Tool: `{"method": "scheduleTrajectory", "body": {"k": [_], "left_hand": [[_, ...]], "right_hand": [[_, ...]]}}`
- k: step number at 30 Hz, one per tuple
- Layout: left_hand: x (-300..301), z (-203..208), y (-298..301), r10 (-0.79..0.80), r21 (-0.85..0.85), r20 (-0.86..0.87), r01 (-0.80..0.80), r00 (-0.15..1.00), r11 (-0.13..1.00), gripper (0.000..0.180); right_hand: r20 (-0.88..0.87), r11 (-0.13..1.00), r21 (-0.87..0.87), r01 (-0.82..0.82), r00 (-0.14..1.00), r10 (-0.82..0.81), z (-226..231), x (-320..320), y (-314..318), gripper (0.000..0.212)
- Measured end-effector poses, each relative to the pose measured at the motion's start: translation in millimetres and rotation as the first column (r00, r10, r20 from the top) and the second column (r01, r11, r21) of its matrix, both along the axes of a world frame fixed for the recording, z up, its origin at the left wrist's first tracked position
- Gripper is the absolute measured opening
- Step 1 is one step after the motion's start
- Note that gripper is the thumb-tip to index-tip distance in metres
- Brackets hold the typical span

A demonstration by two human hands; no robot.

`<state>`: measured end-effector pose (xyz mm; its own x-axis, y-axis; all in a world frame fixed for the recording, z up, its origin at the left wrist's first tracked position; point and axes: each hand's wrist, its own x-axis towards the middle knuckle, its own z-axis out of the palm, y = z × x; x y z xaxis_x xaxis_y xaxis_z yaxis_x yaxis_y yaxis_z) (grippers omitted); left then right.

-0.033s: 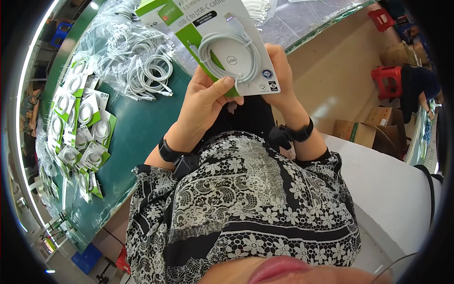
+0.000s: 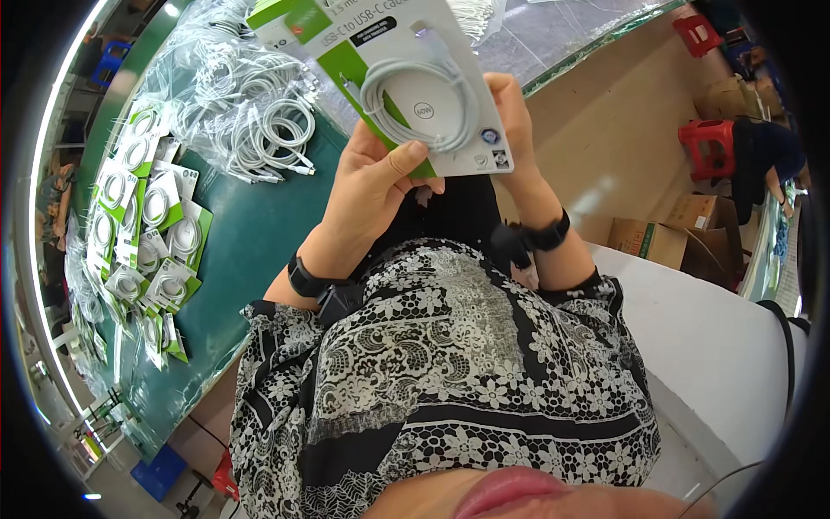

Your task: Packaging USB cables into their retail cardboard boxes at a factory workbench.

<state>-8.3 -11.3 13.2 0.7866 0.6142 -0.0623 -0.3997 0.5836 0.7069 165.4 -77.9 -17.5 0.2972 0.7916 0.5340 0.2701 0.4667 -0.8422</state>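
A white and green packaging card [image 2: 406,35] is held up before me, bearing a coiled white charging cable [image 2: 469,112]. My left hand [image 2: 380,177] grips its lower left edge, the thumb pressed on the front beside the coil's bottom and the other fingers underneath. At the card's right edge is my right hand [image 2: 516,130], its fingers curled behind the card; the fingertips and whatever they hold are hidden. More green and white cards [image 2: 268,12] show behind the card's upper left.
Loose coiled white cables [image 2: 290,130] in clear plastic lie on the green table [image 2: 251,242]. Carded cables [image 2: 156,208] are heaped at its left. A white bundle [image 2: 475,17] lies at the far side. Cardboard boxes [image 2: 683,229], a red stool [image 2: 709,149] and another person [image 2: 769,156] are at the right.
The card has tipped slightly, its printed top moving up toward the frame's edge. My right hand has shifted a little behind it. My left hand keeps its grip.
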Motion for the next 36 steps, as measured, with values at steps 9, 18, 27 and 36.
{"method": "scheduleTrajectory", "body": {"k": [9,18,27,36], "left_hand": [[1,1,14,0.001,0.003,-0.116,-0.001,0.993,1.000,0.038],[4,-24,15,0.032,0.062,-0.288,-0.014,0.957,0.998,0.038],[-11,-34,33,0.046,0.128,-0.286,-0.010,0.957,0.992,0.045],[-110,-20,119,0.431,0.310,-0.245,-0.351,0.868,0.884,0.039]], "right_hand": [[0.049,0.978,-0.171,0.118,0.993,-0.111,-21,11,8,0.029],[-0.312,0.943,-0.330,-0.040,0.948,-0.070,15,5,17,0.028],[-0.333,0.953,-0.300,-0.032,0.940,-0.073,-4,-9,47,0.032],[0.033,0.911,-0.411,0.047,0.999,-0.036,-71,11,46,0.023]]}}
